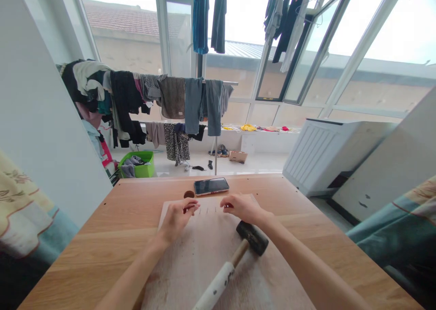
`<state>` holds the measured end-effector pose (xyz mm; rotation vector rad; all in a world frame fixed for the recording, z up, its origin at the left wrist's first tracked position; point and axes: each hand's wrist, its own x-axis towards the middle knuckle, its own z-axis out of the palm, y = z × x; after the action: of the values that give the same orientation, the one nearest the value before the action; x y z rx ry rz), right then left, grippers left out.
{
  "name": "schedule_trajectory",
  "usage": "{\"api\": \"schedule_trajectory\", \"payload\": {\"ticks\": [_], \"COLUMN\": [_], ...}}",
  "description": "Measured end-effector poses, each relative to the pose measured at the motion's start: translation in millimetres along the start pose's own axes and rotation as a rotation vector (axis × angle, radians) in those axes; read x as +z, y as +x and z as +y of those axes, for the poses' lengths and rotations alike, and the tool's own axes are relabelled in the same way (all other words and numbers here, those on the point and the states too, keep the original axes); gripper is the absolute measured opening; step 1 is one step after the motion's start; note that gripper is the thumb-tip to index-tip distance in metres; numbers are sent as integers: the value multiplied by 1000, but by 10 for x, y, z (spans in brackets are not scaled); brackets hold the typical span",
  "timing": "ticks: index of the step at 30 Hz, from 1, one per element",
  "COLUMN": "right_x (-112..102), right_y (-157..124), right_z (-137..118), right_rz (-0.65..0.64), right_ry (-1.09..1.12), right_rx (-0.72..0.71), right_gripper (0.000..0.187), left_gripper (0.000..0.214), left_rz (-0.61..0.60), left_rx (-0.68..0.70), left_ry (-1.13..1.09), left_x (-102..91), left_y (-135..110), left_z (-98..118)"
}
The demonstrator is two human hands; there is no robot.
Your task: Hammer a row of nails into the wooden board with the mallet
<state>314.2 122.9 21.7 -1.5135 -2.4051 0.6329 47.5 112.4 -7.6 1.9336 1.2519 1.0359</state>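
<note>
Left hand (180, 213): at the far left of the pale board (194, 260), thumb and finger close together; cannot tell whether the grip holds anything.
Right hand (243, 207): opposite, fingers curled; cannot tell if its grip is clamped on something.
Nails (207, 210): thin, upright in a row on the board, between the hands.
Black-headed mallet (240, 252): lying across the board, handle toward the person.
Smartphone (211, 186): on the wooden surface (102, 251), beyond the board.

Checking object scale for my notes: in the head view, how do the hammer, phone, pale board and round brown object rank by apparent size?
1. Pale board, partly covered
2. Hammer, handle cut off by the bottom edge
3. Phone
4. Round brown object
</note>
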Motion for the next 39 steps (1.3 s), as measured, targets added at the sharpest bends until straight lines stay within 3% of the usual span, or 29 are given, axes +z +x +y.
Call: {"api": "schedule_trajectory", "payload": {"ticks": [6,13,18,21,25,29,33,37,39], "right_x": [-21,152,42,-26,-36,-104,-152,71,257], "right_y": [27,163,81,-19,-69,-199,-745,-1457,-1675], "right_z": [-63,-272,-291,-274,-314,-245,117,483,513], "right_rz": [61,52,93,76,-16,94,260,441,444], "right_ry": [6,82,134,207,303,289,227,123,77], "right_rx": [6,-50,-52,-47,-68,-45,68,326,384], "right_gripper": [30,31,23,17,16,23,35,43,44], "left_gripper": [21,26,17,17,38,42,31,32,40], "left_rz": [-75,-49,-66,-60,-188,-113,-48,-13,-1], "left_rx": [17,5,55,64,104,171,205,320,436], "left_ry": [3,-6,9,-36,57,235,439,586,609], "left_x": [102,221,330,288,25,-373,-734,-838,-797], "left_y": [29,84,132,120,8,-267,-849,-1569,-1828], "left_z": [-5,42,150,232,235,86,-114,-340,-446]}}
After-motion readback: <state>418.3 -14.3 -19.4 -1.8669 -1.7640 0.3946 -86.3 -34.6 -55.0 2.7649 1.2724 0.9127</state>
